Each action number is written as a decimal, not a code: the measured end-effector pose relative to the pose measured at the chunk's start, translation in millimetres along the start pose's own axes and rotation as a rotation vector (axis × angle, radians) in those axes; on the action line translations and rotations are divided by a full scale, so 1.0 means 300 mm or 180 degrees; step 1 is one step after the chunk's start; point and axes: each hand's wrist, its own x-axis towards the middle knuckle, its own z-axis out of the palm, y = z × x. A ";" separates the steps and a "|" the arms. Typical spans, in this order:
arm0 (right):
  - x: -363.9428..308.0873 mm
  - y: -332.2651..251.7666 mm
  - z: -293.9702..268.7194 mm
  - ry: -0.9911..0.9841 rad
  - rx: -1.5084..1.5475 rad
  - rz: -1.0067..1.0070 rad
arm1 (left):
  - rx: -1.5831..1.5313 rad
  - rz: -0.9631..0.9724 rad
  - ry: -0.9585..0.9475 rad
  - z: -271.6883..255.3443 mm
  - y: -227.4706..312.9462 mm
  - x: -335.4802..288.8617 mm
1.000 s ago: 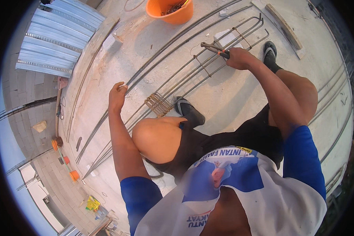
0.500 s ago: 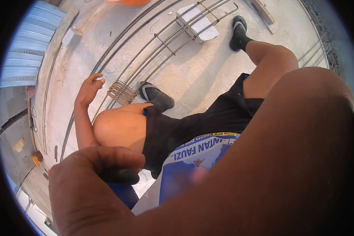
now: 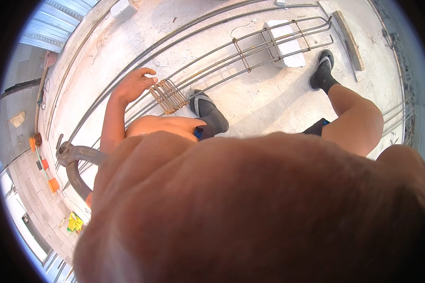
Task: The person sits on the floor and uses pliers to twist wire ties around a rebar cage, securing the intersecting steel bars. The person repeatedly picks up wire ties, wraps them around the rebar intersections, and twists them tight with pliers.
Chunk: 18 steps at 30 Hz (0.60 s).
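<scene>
My right hand fills the lower middle, very close and blurred, its back toward the view. A pair of metal pincers juts out from its left side. The fingers around the handles are hidden behind the hand. Further off, my left hand reaches over the long steel bars with fingers bent and apart. Its thumb is at the edge of a bundle of rusty rectangular stirrups, perhaps touching it. The bundle sits round the bars of a rebar cage, beside my sandalled foot.
A pale block props up the cage's far end. Loose long bars run alongside. A wooden plank lies at the far right, another block at the far left. Orange items and corrugated sheeting line the left.
My right hand has risen and moved right, covering my lap; the pincers have come into view. My left hand has shifted a little closer to the stirrups. The view has tilted.
</scene>
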 end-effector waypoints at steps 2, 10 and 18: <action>0.000 -0.001 0.001 0.0017 -0.0005 0.0083 | -0.0160 0.0048 -0.0077 0.002 -0.001 -0.002; 0.060 0.324 0.197 0.0827 0.0151 0.1453 | -0.0312 0.0274 0.0227 0.013 -0.007 -0.039; 0.111 0.863 0.484 0.0799 0.0095 0.2305 | -0.0801 0.0042 0.0117 -0.042 0.052 -0.061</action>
